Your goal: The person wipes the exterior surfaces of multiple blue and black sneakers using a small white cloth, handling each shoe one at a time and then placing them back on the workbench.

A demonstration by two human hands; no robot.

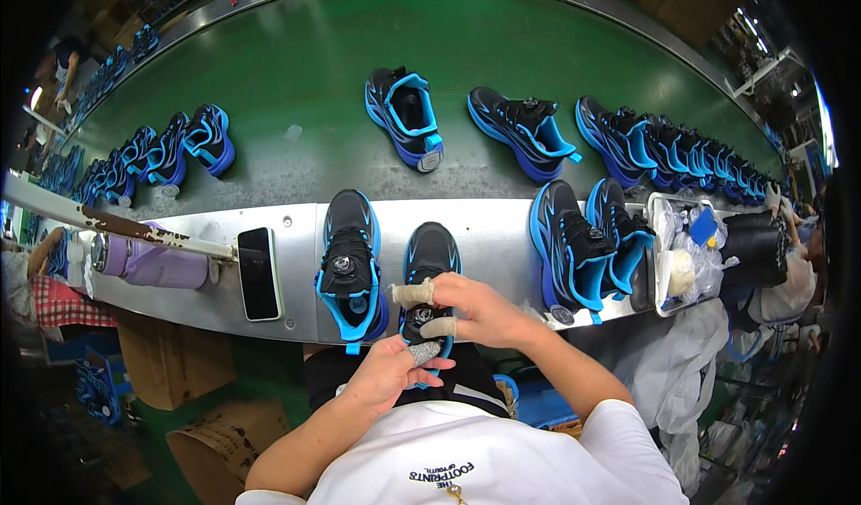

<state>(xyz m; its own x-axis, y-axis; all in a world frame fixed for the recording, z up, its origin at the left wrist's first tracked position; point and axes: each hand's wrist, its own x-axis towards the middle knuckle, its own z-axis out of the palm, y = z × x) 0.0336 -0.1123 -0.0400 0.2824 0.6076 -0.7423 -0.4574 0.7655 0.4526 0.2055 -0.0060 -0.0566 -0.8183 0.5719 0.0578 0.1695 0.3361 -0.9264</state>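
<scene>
A black and blue sneaker (pixel 431 252) lies toe-away at the metal ledge's near edge, in front of my body. My left hand (pixel 384 372) grips its heel end, with a grey cover on one finger. From the right, my right hand (pixel 480 309) closes over the sneaker's tongue area, beige cloth covers on its fingers. Both hands hide most of the shoe opening. Just left of it, apart from my hands, stands a matching sneaker (pixel 348 263) with a round dial on its tongue.
On the metal ledge (pixel 484 227) are a phone (pixel 259 274), a purple bottle (pixel 166 261), a pair of sneakers (pixel 574 249) and a white tray (pixel 662 299) of plastic bags. Several sneakers (pixel 408 115) stand on the green belt (pixel 296 65) beyond. Cardboard boxes (pixel 170 357) sit below left. Other people work at both sides.
</scene>
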